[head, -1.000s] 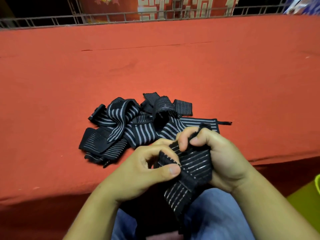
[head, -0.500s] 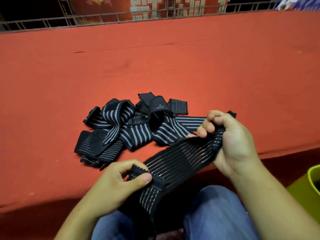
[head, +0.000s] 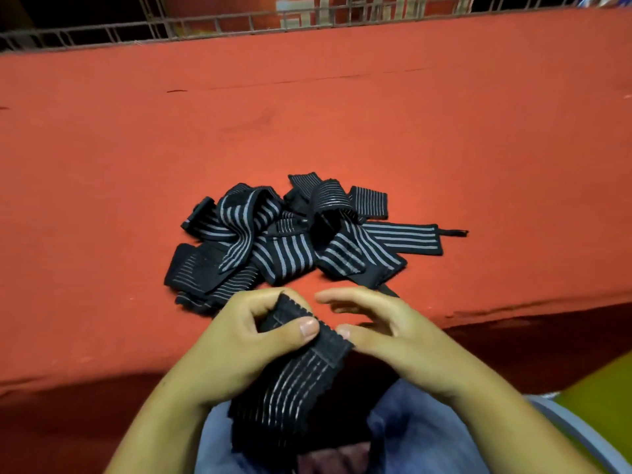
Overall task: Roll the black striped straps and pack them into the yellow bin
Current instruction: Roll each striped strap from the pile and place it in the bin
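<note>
There's a wide bench (head: 342, 131) draped in red-orange cloth. A wire grille (head: 205, 27) runs along its far edge, with darkness and a red patterned panel behind. Mid-bench, a loose pile of straps (head: 284, 248) sits in a tangle, one tail stretching flat out to the right.

Down at the near edge, the left hand (head: 236, 343) has the strap (head: 301, 381) by its top end. The thumb presses on the upper face and the curled fingers (head: 260, 299) wrap behind it in a firm pinch. From there the strap drops across the lap, over the blue jeans (head: 427, 436). Just to the right, the right hand (head: 396, 333) is relaxed and holding nothing, its fingers stretched loosely toward the left hand. Its thumb tip sits right at the strap's side edge; touching or not is hard to call.

The strap itself is black elastic with thin pale stripes running lengthwise, a plain black band across the gripped end and a slightly scalloped edge. Low in the far right corner is a slice of the yellow bin (head: 602, 395), well apart from the strap.
</note>
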Tool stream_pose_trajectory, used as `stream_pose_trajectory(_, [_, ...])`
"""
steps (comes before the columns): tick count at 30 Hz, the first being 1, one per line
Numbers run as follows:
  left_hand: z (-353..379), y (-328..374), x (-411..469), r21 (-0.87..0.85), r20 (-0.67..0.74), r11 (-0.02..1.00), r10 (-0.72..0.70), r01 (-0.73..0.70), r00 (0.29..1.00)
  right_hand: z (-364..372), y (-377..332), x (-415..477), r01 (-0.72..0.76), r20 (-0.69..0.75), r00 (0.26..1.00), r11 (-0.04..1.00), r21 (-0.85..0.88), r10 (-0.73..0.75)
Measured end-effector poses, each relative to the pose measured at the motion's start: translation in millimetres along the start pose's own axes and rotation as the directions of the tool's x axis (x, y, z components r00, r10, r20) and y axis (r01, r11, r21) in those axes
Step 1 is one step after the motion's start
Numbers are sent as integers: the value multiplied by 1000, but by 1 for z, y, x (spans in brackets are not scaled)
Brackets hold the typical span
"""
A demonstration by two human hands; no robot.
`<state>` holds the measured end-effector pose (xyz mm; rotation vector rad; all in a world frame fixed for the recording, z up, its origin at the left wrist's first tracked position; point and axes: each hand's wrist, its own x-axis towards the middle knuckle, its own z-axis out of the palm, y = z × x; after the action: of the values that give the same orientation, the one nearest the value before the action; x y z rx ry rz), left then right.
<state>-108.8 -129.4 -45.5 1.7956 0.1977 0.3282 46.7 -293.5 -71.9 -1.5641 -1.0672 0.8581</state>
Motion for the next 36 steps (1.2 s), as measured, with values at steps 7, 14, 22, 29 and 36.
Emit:
stream_pose_trajectory(7, [5,2,5,-5,0,1000,23,-23,1000,26,-2,8,-3,84,996,992,126,-7])
stream_pose_trajectory(14, [-14,-13,-4,-13,-44,1000,21,-21,999,8,5,2,88,-130,990,952,294,-52])
stream_pose_trajectory(22, [-22,-22,-4,-3,-134,1000,-13,13,991,-7,18,-6,-47,-90,993,937,345,83])
stream_pose_trajectory(29, [-3,-14,5,20,-36,1000,6,-5,999,16,7,3,-17,-21,1000,994,105,19])
stream_pose_trajectory(36, [-4,-17,2,-60,-53,998,15,-18,998,16,2,9,12,-66,998,976,216,3])
